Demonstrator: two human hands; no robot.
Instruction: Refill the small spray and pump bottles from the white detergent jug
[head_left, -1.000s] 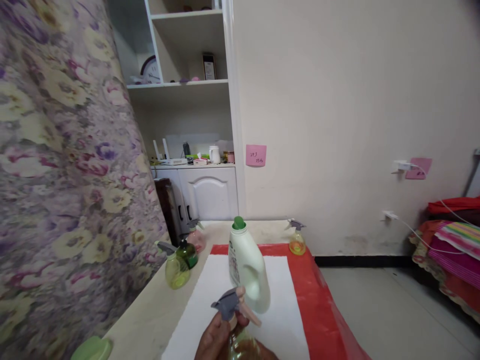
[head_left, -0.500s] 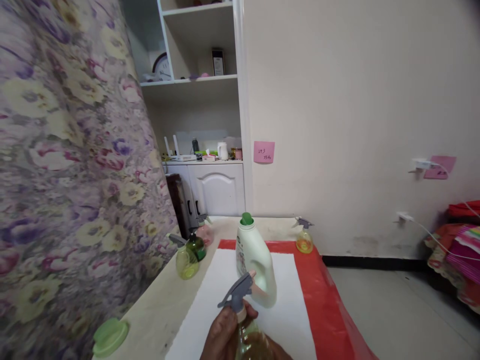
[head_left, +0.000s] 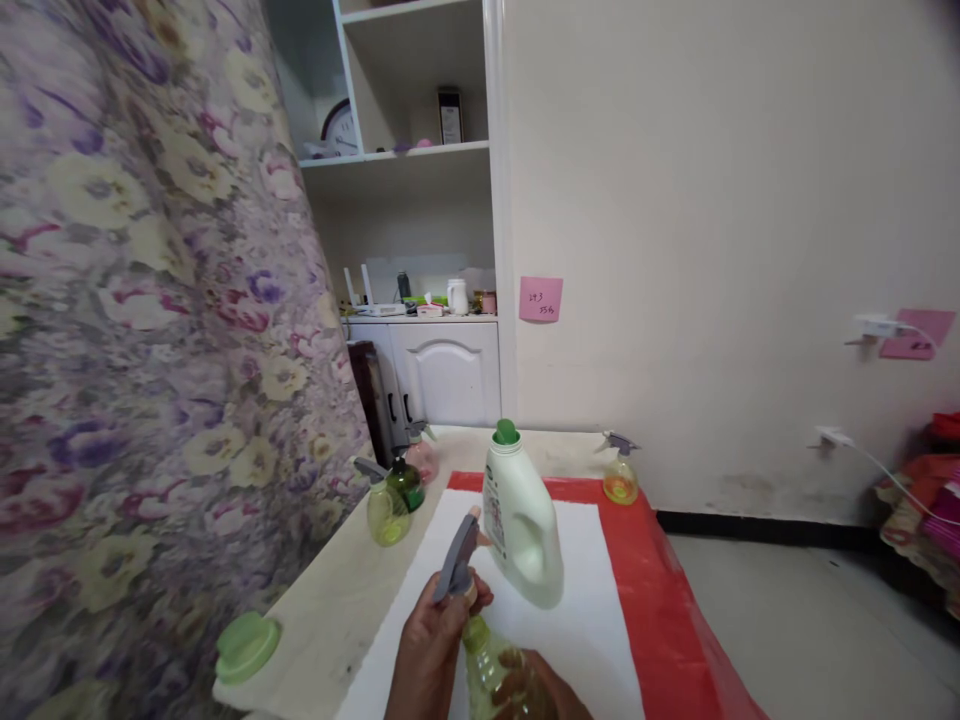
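Note:
My left hand (head_left: 429, 652) is closed round the neck of a clear yellowish spray bottle (head_left: 501, 680), just under its grey trigger head (head_left: 454, 568). My right hand (head_left: 553, 692) wraps the bottle's body from the right, and most of it is cut off by the bottom edge. I hold the bottle over a white sheet (head_left: 555, 625) that lies on a red cloth (head_left: 649, 590). A white detergent jug (head_left: 525, 535) with a green cap stands upright just beyond the trigger head.
A yellow-green spray bottle (head_left: 386, 510), a dark green one (head_left: 407, 482) and a pink one (head_left: 422, 457) stand on the table's left side. Another small spray bottle (head_left: 621, 478) stands at the far right corner. A green lid (head_left: 247, 646) lies near the front left edge. A floral curtain (head_left: 150, 350) hangs on the left.
The grey trigger head has turned from pointing left to nearly edge-on and tilted upward. My left hand has stayed on the neck. The view has shifted left.

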